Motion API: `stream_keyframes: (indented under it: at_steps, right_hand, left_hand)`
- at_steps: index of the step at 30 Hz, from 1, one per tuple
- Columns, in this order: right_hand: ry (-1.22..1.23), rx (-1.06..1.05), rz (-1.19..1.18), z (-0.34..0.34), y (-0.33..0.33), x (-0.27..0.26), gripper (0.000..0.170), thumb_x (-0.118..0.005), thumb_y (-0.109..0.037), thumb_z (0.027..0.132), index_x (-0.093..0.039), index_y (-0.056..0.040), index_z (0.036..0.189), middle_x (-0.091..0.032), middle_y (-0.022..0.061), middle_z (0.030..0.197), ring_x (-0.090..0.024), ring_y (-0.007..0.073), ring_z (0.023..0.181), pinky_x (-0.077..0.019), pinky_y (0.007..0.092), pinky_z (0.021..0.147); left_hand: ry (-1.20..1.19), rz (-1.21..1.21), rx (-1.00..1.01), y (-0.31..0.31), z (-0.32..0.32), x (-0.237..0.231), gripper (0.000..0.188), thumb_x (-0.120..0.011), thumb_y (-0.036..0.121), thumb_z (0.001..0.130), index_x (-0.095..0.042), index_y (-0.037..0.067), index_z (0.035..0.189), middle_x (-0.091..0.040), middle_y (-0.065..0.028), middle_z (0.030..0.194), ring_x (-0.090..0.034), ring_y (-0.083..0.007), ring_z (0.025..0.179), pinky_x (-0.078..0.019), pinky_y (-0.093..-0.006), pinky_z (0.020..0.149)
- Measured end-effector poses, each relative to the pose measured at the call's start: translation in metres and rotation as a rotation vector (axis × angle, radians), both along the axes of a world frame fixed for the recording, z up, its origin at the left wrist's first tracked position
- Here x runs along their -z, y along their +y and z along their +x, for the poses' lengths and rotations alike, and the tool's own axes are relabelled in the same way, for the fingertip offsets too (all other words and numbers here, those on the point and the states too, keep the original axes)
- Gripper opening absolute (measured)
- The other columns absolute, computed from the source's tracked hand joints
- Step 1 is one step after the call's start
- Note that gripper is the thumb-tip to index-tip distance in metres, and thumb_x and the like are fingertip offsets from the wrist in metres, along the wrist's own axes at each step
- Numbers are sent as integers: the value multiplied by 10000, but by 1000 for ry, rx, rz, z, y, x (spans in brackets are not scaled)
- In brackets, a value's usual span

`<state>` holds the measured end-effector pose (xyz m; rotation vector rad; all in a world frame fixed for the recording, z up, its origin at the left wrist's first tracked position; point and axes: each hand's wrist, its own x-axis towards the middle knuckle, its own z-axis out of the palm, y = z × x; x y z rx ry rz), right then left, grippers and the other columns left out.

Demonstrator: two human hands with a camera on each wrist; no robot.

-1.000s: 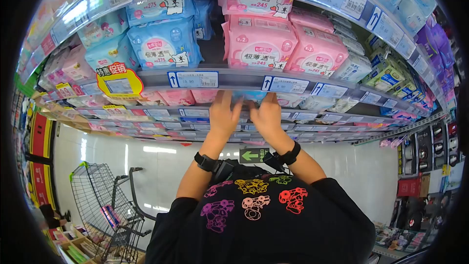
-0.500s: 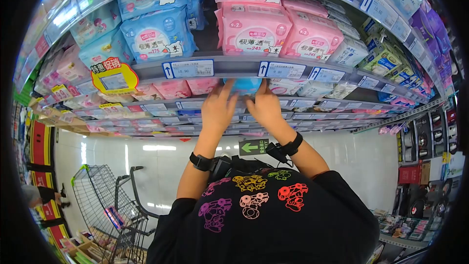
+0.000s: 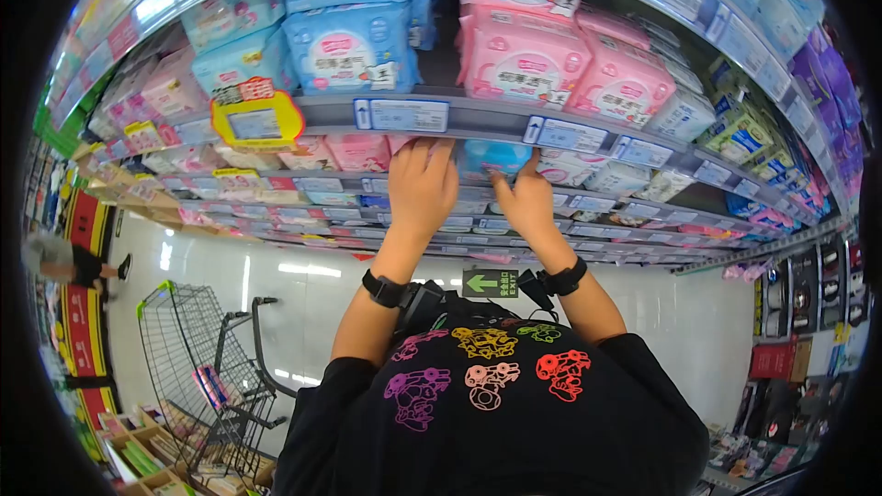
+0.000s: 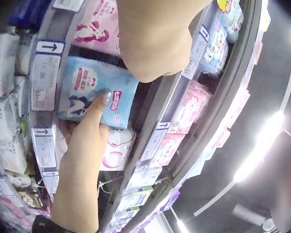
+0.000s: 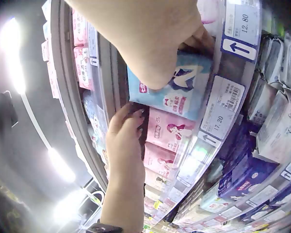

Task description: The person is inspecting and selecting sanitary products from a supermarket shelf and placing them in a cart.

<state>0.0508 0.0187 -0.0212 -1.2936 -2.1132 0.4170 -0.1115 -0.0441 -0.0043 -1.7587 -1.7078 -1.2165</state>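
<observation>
A blue pack of sanitary pads (image 3: 493,158) sits on the shelf below the upper price rail, between pink packs (image 5: 167,130) and a white and pink pack (image 4: 117,148). My right hand (image 3: 528,207) holds its right end, one digit on the printed front and other fingers around the edge, partly hidden. At its left end, my left hand (image 3: 421,188) reaches up with the fingers together. The right wrist view shows the left fingertips (image 5: 138,118) in the dark gap beside the blue and pink packs, with nothing seen in their hold.
Above the hands runs a shelf edge with price labels (image 3: 401,115); blue packs (image 3: 349,46) and pink packs (image 3: 528,55) stand on it. A shopping cart (image 3: 188,331) is behind at left. A passer-by (image 3: 87,266) is at the far left.
The view has shifted, and more of the blue pack shows between the hands. My left hand has moved left along the shelf, apart from the right. The passer-by has come further into view.
</observation>
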Motion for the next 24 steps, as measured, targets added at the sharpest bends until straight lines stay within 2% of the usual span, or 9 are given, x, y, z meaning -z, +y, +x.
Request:
stream_keyframes:
  at_steps: [1, 2, 6, 8, 11, 14, 17, 20, 24]
  right_hand:
    - [-20, 14, -8, -2, 0, 1, 778, -583, -366, 797, -241, 187, 1225, -590, 272, 682, -603, 410, 606, -491, 446, 528]
    - [-60, 30, -5, -3, 2, 7, 806, -589, -356, 809, -211, 208, 1242, -579, 255, 637, -601, 390, 574, -467, 428, 503]
    - [-40, 61, 25, -9, -1, 13, 811, -564, -369, 811, -193, 206, 1246, -590, 254, 644, -597, 414, 572, -482, 451, 516]
    - [-52, 104, 22, -11, -4, 16, 808, -574, -354, 811, -183, 192, 1260, -589, 248, 633, -596, 413, 563, -481, 445, 508]
    - [116, 76, -98, -14, -16, 1, 778, -606, -224, 811, -131, 110, 1328, -586, 294, 867, -607, 410, 730, -487, 408, 656]
    - [234, -39, 251, -15, -16, 9, 806, -644, -142, 780, -121, 73, 1354, -431, 329, 1191, -509, 419, 1028, -418, 395, 871]
    - [203, -69, 394, -15, -19, 12, 803, -673, -114, 752, -167, 43, 1356, -224, 302, 1354, -321, 424, 1212, -290, 436, 995]
    - [65, -69, 445, -17, -23, 0, 749, -686, -129, 739, -250, 32, 1326, -243, 306, 1333, -287, 449, 1222, -271, 484, 994]
    - [18, -46, 450, -20, -16, -3, 659, -732, -174, 688, -400, 9, 1228, -338, 323, 1201, -352, 487, 1109, -327, 533, 922]
  left_hand:
    - [36, 51, -43, 2, -6, 1, 374, -582, 119, 731, -557, 56, 1099, -551, -170, 994, -520, -337, 865, -415, -456, 738]
    - [48, -158, -54, 3, -13, 6, 372, -596, 113, 694, -565, 48, 1059, -529, -185, 1056, -503, -359, 949, -405, -472, 816]
    - [150, -120, -54, 19, -23, 19, 422, -631, 137, 634, -577, 38, 1041, -535, -186, 1066, -480, -372, 1053, -341, -472, 968]
    - [151, -107, -33, 18, -22, 11, 439, -641, 147, 621, -581, 39, 1042, -539, -182, 1072, -483, -372, 1049, -335, -484, 963]
    - [135, -76, -30, 23, -24, 17, 468, -654, 163, 609, -582, 47, 1057, -546, -162, 1072, -492, -371, 1034, -331, -488, 952]
    - [83, 11, -33, 30, -23, 22, 467, -649, 160, 618, -582, 56, 1069, -551, -152, 1045, -496, -368, 1017, -341, -482, 933]
    - [67, 83, -53, 36, -25, 24, 457, -641, 155, 635, -585, 71, 1080, -556, -140, 1012, -503, -347, 1001, -355, -473, 900]
    - [56, 132, -44, 40, -27, 28, 426, -635, 142, 644, -598, 87, 1064, -559, -128, 992, -509, -326, 990, -365, -462, 867]
    - [23, 102, -19, 33, -25, 26, 362, -632, 122, 642, -619, 97, 1003, -563, -109, 992, -512, -312, 988, -369, -455, 853]
